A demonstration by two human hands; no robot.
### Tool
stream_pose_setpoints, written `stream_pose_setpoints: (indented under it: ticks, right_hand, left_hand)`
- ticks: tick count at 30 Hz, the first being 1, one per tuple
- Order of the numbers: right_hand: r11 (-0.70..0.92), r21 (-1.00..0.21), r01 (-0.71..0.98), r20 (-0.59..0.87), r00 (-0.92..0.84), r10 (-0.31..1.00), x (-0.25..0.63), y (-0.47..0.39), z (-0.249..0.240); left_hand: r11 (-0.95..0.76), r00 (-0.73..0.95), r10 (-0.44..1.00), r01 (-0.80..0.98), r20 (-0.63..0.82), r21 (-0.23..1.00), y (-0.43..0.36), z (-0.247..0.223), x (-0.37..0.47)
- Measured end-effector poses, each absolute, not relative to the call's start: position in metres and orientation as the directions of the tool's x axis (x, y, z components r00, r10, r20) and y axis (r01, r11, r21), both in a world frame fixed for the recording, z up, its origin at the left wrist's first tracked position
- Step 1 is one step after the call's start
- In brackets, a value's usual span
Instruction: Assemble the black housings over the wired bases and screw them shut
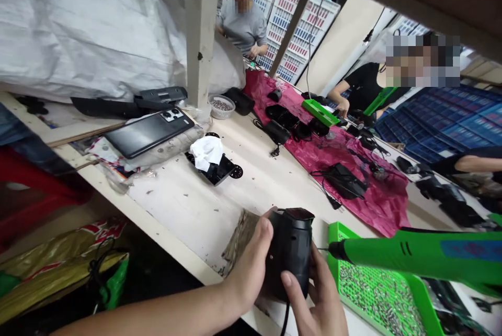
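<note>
Both my hands grip a black plastic housing low in the middle of the view. My left hand holds its left side, the thumb near the top. Around the lower right side is my right hand, with its thumb across the front. A black cable hangs from the bottom of the housing. Just to the right lies a green electric screwdriver, its thin bit pointing at the housing. Under the screwdriver sits a green tray full of small screws. A folded cloth lies behind my left hand.
A phone, a black tray with white tissue and a bowl of small metal parts are on the table. Black devices with cables lie on pink plastic. A post rises at the table edge. Other people work beyond.
</note>
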State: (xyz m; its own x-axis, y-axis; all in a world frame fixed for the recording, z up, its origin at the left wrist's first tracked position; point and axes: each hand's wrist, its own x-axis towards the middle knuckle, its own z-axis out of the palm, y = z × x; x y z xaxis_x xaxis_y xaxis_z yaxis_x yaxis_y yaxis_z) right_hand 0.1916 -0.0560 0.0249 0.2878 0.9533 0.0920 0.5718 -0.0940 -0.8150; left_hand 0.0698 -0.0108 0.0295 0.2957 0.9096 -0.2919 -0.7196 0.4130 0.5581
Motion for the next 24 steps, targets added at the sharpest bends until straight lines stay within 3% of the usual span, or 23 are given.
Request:
stream_pose_setpoints:
  ticks: [3,8,15,20,24]
  right_hand:
    - [-0.161,-0.839,0.52,0.006,0.305,0.952,0.197,-0.053,0.024]
    - [-0.117,-0.798,0.591,0.079,0.295,0.952,0.197,-0.056,0.018]
    - [-0.146,-0.816,0.559,0.032,0.296,0.955,0.195,-0.057,0.017]
    - [-0.079,-0.783,0.616,0.127,0.283,0.951,0.198,-0.06,0.01]
    - [-0.095,-0.829,0.551,0.091,0.301,0.949,0.203,-0.063,0.006]
  left_hand:
    - [0.542,0.42,0.839,-0.695,-0.346,0.472,-0.004,0.031,0.076]
    - [0.395,0.269,0.917,-0.705,-0.293,0.589,0.001,0.035,0.073]
    - [0.396,0.277,0.915,-0.751,-0.293,0.528,-0.001,0.039,0.071]
    - [0.353,0.187,0.923,-0.759,-0.337,0.546,-0.003,0.037,0.076]
    - [0.364,0.226,0.927,-0.727,-0.298,0.582,-0.002,0.033,0.076]
